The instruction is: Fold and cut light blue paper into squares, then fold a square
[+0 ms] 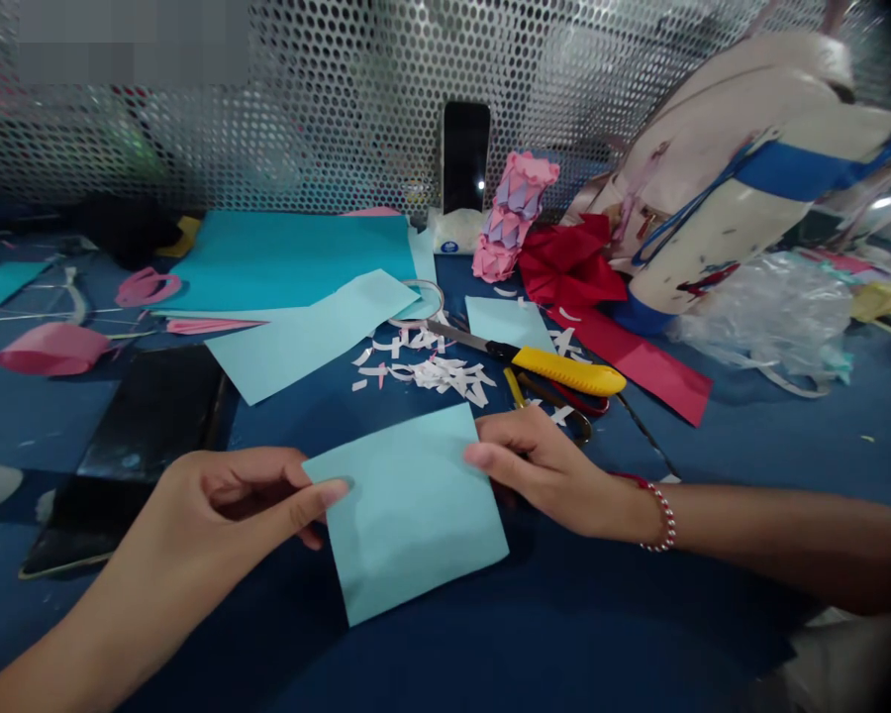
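Note:
A light blue square of paper is held up over the dark blue table, slightly tilted. My left hand pinches its left edge near the upper corner, thumb on top. At the opposite edge my right hand grips it between thumb and fingers; some of those fingers are hidden behind the paper. Just beyond the sheet lie white paper scraps and a yellow-handled box cutter with its blade out. Scissors lie partly hidden under the cutter.
Light blue strip, teal sheets, and a roll of tape lie behind. A phone leans on the mesh wall. Pink folded-paper tower, red paper, bottle and plastic bag stand right; a black tablet-like slab lies left.

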Demonstrator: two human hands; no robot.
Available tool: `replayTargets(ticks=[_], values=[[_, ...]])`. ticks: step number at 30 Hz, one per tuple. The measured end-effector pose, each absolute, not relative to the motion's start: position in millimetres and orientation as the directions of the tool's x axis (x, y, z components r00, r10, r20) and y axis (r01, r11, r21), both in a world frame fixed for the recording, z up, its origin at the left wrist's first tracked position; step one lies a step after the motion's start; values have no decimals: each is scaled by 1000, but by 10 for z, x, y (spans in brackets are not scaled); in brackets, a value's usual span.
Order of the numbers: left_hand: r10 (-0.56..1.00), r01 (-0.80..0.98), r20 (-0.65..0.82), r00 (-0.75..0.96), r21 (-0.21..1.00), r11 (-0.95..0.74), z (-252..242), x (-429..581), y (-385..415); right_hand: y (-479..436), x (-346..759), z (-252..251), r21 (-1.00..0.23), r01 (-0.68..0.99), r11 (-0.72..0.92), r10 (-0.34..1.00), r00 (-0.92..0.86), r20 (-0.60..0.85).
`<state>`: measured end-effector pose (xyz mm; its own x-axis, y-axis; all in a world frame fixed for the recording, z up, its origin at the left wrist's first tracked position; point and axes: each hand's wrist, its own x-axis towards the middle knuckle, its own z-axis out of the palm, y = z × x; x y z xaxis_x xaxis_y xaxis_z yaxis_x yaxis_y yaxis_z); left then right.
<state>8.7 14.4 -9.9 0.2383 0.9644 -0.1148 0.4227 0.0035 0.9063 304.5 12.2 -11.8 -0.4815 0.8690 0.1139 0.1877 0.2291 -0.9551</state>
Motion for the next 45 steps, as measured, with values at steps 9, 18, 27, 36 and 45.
replayTargets(ticks=[9, 18, 27, 36, 45], values=[[977, 355, -42, 209, 934, -36, -137, 117, 95, 113, 3065, -140, -951, 220, 218, 857, -510, 79], [994, 366, -30, 109, 931, -12, -77, 197, 16, 66, 2985, -125, -882, 423, 206, 898, -440, -1], [995, 393, -84, 57, 918, 55, -207, 125, 13, 98, 3015, -145, -987, 81, -137, 888, -432, -159], [982, 305, -184, 41, 938, 163, -231, -10, 0, 93, 3061, -115, -992, 68, -110, 861, -491, -130], [967, 220, -255, 6, 944, 248, -318, -108, 25, 112, 3073, -127, -991, 131, 8, 899, -435, -50]])
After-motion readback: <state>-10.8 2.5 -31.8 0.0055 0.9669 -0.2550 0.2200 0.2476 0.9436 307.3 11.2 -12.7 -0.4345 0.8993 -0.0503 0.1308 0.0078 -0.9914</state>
